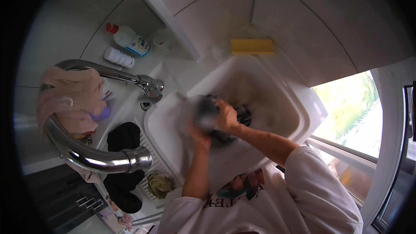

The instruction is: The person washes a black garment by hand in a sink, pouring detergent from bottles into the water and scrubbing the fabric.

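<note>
Both hands are over a white sink basin point(286, 120) holding cloudy water. My left hand point(199, 131) lies under a blurred, rounded grey object point(204, 112), whose kind I cannot tell; it appears to hold it. Beside it, my right hand point(227, 113) has its fingers bent against the right side of that object; whether it grips anything is unclear. Dark wet cloth point(243, 115) lies in the water behind and below my right hand.
A chrome faucet point(97, 164) with a pink cloth point(70, 96) draped over it arches at the left. Black cloth point(123, 136) and a green cloth point(159, 184) lie on the ribbed drainboard. A detergent bottle point(131, 40), white bottle point(119, 57) and yellow block point(252, 46) stand behind.
</note>
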Action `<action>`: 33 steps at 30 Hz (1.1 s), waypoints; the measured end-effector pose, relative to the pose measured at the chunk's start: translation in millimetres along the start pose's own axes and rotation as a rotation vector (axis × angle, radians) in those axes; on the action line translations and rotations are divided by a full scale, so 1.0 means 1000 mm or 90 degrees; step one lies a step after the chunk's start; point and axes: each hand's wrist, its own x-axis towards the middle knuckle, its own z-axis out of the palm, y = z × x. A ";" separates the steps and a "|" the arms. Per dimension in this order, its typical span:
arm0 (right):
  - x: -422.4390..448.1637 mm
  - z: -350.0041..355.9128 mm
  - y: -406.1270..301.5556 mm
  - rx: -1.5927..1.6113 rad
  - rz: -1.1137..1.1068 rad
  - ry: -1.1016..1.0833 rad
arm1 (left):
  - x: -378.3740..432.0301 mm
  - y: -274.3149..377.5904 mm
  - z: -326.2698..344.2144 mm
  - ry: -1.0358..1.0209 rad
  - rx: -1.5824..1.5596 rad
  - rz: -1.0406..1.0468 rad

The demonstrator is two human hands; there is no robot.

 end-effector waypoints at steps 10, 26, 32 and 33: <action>-0.048 -0.028 -0.101 -0.143 -0.399 0.038 | -0.029 0.015 0.000 0.027 0.262 0.082; 0.035 -0.071 0.012 -0.201 -0.260 -0.062 | 0.014 0.030 -0.036 -0.218 -0.040 -0.363; 0.025 -0.063 0.018 -0.463 -0.007 -0.189 | 0.003 0.075 -0.025 -0.256 0.288 -0.266; 0.025 -0.056 0.016 -0.469 0.016 -0.190 | -0.007 0.065 -0.014 -0.254 0.378 -0.250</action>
